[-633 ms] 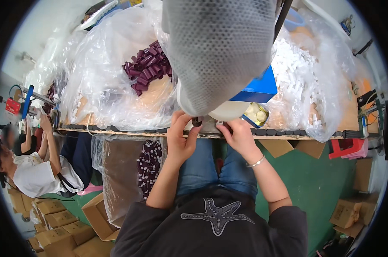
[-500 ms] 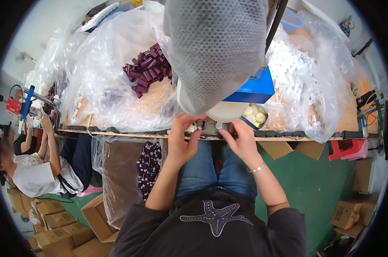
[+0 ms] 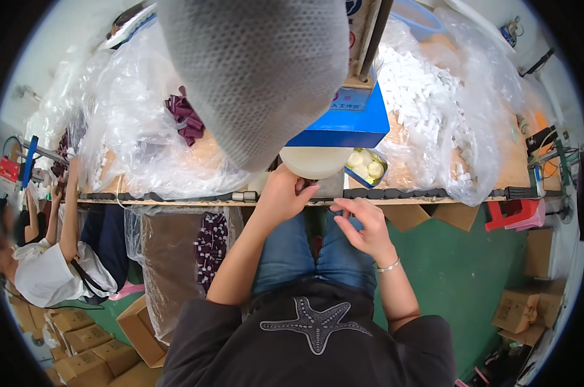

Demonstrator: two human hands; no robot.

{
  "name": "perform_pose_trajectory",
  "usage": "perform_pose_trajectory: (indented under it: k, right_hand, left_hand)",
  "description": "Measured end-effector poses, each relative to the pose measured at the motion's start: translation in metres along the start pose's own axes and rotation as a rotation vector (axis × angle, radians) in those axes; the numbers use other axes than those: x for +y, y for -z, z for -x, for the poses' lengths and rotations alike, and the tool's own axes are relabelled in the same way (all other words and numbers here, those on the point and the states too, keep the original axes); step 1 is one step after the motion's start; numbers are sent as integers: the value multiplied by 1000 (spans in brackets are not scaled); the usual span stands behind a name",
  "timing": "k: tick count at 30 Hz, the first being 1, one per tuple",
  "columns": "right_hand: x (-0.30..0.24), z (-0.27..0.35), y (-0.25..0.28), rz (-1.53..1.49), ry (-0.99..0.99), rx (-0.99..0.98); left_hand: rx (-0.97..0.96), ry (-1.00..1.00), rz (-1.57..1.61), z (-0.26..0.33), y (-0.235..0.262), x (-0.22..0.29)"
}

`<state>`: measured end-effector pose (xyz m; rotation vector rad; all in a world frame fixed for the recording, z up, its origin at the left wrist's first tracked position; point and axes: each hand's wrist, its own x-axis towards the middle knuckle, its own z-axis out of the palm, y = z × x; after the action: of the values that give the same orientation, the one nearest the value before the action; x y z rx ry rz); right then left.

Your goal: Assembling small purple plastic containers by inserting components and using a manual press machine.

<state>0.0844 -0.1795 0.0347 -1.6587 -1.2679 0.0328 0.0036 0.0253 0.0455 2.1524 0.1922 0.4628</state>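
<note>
My left hand (image 3: 284,198) is closed at the bench edge, just under a round white part (image 3: 314,164) below a blue machine housing (image 3: 343,126). Between its thumb and fingers shows the dark end of a small maroon tube (image 3: 309,184), mostly hidden by the fingers. My right hand (image 3: 364,227) is held just in front of the edge, to the right of the left one. Its thumb and bent fingers are apart, and I see nothing between them. Close behind it sits a small tin (image 3: 366,168) with pale round pieces in it.
Maroon tubes (image 3: 185,119) lie on plastic sheeting (image 3: 137,129) at left. Small white parts (image 3: 427,97) are heaped at right. A grey mesh thing (image 3: 260,71) blocks the upper middle. A lined carton (image 3: 169,258) stands below the bench. Another person (image 3: 66,258) works at far left.
My left hand has moved in under the white round part with the maroon tube. My right hand has drawn back toward me, off the small white piece. The whole view has shifted slightly.
</note>
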Motion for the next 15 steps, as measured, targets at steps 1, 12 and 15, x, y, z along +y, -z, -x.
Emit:
perform_pose_trajectory:
  k: [1, 12, 15]
  right_hand:
    - [0, 1, 1, -10, -12, -1]
    - [4, 11, -4, -37, -37, -40]
    - [2, 13, -3, -37, -48, -52]
  left_hand:
    - [31, -55, -1, 3, -2, -6]
    - [7, -99, 104, 8, -7, -24]
    - [-11, -136, 67, 8, -6, -31]
